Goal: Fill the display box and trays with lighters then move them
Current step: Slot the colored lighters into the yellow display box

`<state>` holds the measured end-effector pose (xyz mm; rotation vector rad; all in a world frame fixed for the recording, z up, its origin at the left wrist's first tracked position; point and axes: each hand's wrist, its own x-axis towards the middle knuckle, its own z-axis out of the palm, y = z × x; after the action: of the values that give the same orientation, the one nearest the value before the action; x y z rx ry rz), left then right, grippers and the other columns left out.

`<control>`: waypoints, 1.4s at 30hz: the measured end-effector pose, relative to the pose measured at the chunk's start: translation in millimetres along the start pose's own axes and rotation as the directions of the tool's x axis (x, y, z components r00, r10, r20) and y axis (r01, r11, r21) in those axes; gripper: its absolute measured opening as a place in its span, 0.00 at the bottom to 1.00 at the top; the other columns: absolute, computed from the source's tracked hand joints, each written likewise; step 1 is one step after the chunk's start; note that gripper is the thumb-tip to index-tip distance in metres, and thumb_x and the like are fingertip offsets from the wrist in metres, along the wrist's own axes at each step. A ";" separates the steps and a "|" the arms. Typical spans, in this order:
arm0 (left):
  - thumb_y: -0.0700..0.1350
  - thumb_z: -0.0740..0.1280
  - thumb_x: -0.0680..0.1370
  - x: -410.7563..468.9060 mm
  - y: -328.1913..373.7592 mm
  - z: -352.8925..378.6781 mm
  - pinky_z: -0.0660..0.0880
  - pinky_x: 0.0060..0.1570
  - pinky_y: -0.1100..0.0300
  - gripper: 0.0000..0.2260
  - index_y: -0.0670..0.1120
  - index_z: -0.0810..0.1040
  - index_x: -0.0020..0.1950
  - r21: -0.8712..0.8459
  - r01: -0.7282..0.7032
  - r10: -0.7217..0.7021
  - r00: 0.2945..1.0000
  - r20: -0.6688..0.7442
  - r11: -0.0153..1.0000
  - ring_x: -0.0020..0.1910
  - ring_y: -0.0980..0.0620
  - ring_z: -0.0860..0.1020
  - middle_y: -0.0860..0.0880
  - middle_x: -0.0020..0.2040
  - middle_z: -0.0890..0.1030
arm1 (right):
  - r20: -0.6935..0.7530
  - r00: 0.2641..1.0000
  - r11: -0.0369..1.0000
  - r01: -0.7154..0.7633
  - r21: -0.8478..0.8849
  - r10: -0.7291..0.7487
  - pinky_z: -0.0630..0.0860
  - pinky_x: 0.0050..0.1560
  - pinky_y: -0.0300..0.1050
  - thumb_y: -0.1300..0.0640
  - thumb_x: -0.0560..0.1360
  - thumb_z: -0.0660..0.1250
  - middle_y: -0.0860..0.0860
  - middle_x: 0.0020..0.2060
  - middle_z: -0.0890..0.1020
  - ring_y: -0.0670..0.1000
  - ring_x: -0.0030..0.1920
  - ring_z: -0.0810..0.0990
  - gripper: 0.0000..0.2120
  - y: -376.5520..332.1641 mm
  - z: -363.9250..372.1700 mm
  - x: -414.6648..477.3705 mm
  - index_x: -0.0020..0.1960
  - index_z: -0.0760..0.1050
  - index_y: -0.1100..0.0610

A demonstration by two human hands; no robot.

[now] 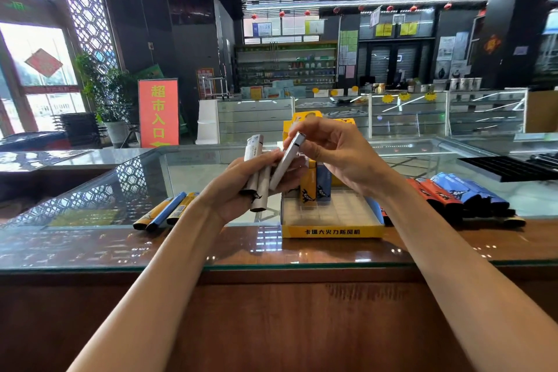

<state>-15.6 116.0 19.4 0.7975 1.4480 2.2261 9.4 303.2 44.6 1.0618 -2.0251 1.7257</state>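
White lighters (261, 190), bundled, are gripped in the left hand (234, 190). The right hand (338, 154) pinches the top of 1 separate white lighter (285, 163), which leans against that bundle. Below the right hand, the yellow display box (332, 232) sits on the glass table (90, 248), with 2 upright lighters (308, 186) at its far side. Yellow and blue lighters (166, 210) lie left of the left hand. Red and blue lighters (453, 193) lie right of the right wrist.

A glass-topped wooden counter (302, 254) is spread beneath the grip (283, 166). Far behind it, glass display cases (407, 118) and stocked shelves (287, 66) are ranged. Far to its left, daylight is admitted through latticed windows (33, 39) beside a potted plant (104, 90) and a red sign (158, 113).
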 end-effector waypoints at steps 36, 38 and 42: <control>0.45 0.65 0.78 -18.8 -25.6 -24.4 0.77 0.37 0.62 0.09 0.40 0.78 0.50 0.555 0.043 0.116 0.961 -0.249 0.831 0.39 0.52 0.83 0.46 0.42 0.85 | -0.288 0.952 0.485 -0.203 -0.851 -0.106 0.71 0.58 0.51 0.56 0.71 0.72 0.54 0.50 0.83 0.54 0.54 0.77 0.11 21.3 25.4 18.3 0.52 0.82 0.57; 0.46 0.64 0.78 -18.5 -23.5 -24.5 0.79 0.39 0.59 0.10 0.39 0.78 0.50 0.558 0.049 0.110 0.962 -0.248 0.828 0.40 0.51 0.83 0.46 0.43 0.85 | -0.292 0.949 0.469 -0.205 -0.859 -0.121 0.69 0.58 0.49 0.55 0.71 0.72 0.54 0.50 0.83 0.55 0.55 0.77 0.11 22.0 26.1 17.2 0.53 0.82 0.57; 0.45 0.66 0.76 -18.8 -21.4 -23.9 0.81 0.40 0.57 0.11 0.38 0.76 0.52 0.482 0.023 0.132 0.949 -0.285 0.876 0.41 0.47 0.84 0.43 0.45 0.85 | -0.286 0.945 0.411 -0.199 -0.890 -0.162 0.65 0.55 0.47 0.54 0.71 0.72 0.54 0.51 0.83 0.55 0.54 0.75 0.12 22.9 28.3 15.8 0.52 0.82 0.56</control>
<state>-16.2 96.9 -12.5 0.6481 2.2169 2.1227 -10.2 271.6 30.6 0.3015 -2.2070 0.4348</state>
